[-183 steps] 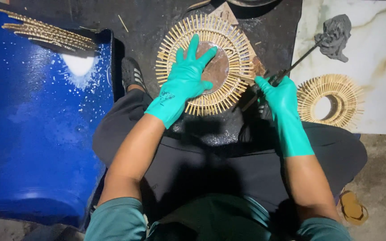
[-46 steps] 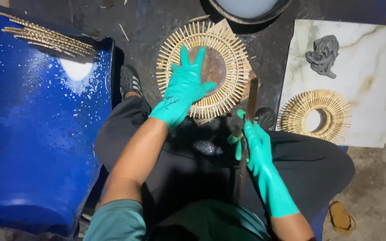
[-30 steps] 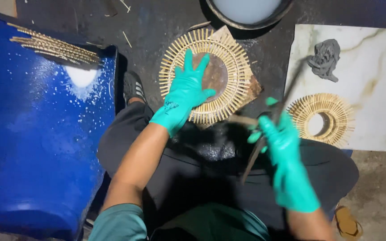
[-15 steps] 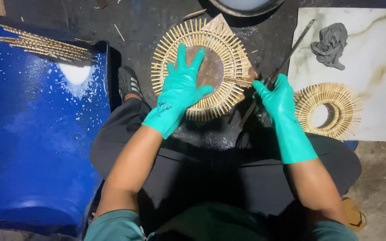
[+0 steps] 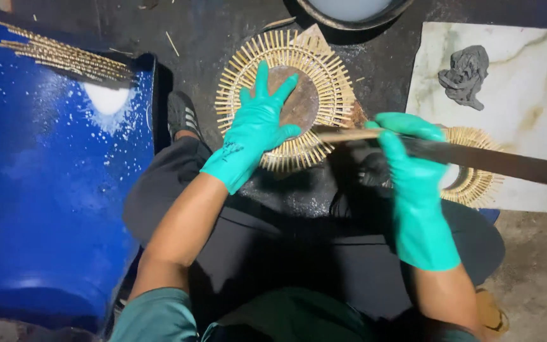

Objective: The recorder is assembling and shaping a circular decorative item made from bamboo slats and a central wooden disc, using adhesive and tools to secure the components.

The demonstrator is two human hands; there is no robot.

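Note:
A round frame of radiating bamboo sticks [image 5: 324, 76] lies on the dark ground before my knees, with a brown disc at its centre. My left hand [image 5: 257, 123], in a teal glove, presses flat on that disc with fingers spread. My right hand [image 5: 409, 164], also gloved, grips a long dark blade-like tool [image 5: 501, 163] held level, its pale wooden end [image 5: 343, 134] touching the frame's lower right edge.
A blue drum [image 5: 45, 190] lies at my left with a bundle of sticks [image 5: 64, 57] and a white patch on it. A marble slab [image 5: 520, 101] at right holds a grey rag [image 5: 463, 76] and a second stick ring [image 5: 476, 171]. A round basin [image 5: 356, 12] sits beyond.
My right hand swung the long tool from pointing up and away to lying level across to the right, its wooden end now at the frame's edge. My left hand stayed pressed on the disc.

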